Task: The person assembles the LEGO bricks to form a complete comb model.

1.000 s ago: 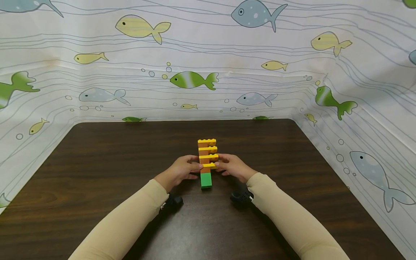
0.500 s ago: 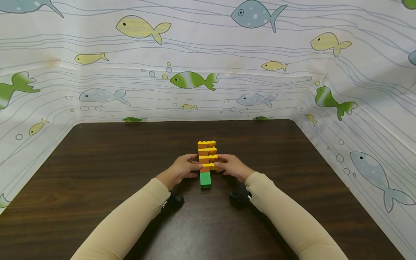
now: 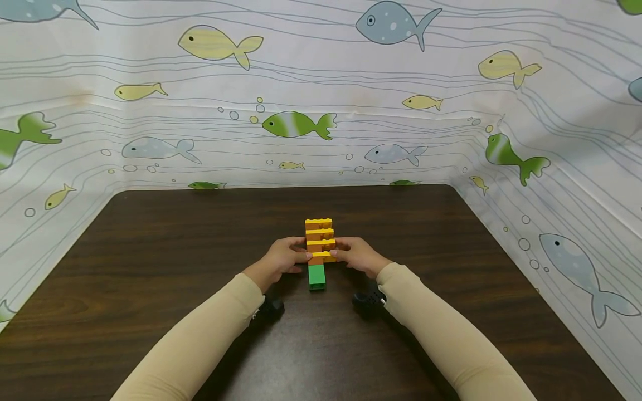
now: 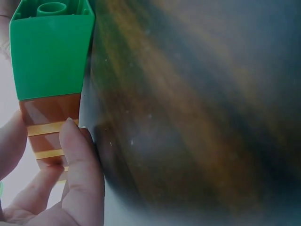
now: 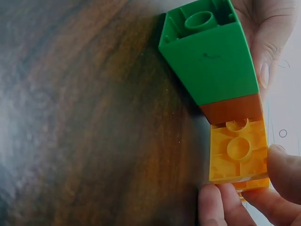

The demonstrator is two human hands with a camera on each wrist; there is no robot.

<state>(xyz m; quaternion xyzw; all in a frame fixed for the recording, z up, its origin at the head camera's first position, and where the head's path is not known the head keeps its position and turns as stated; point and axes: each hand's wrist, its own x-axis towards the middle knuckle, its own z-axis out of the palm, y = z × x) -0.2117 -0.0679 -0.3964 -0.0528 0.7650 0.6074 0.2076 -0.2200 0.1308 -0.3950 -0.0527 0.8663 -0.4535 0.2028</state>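
In the head view, a toy building-brick stack lies between both hands, its green brick [image 3: 316, 277] at the near end. Orange bricks [image 3: 314, 260] alternate with longer yellow bricks [image 3: 321, 243] that jut out to the right like comb teeth. My left hand [image 3: 282, 258] pinches the orange side; the left wrist view has its fingers [image 4: 81, 174] across the orange and yellow layers. With thumb and fingers, my right hand [image 3: 360, 257] holds the jutting end of the nearest yellow brick [image 5: 238, 149]. The green brick's hollow underside faces the wrist cameras.
A dark wood-grain table [image 3: 175, 239] lies under the hands. Behind it and at the sides hangs a white fish-print sheet [image 3: 321, 67]. Black wrist devices [image 3: 368, 299] sit below both wrists, close to the tabletop.
The stack's far end has dropped slightly in the head view, so the stack appears a little shorter. Both hands keep their holds and have barely moved.
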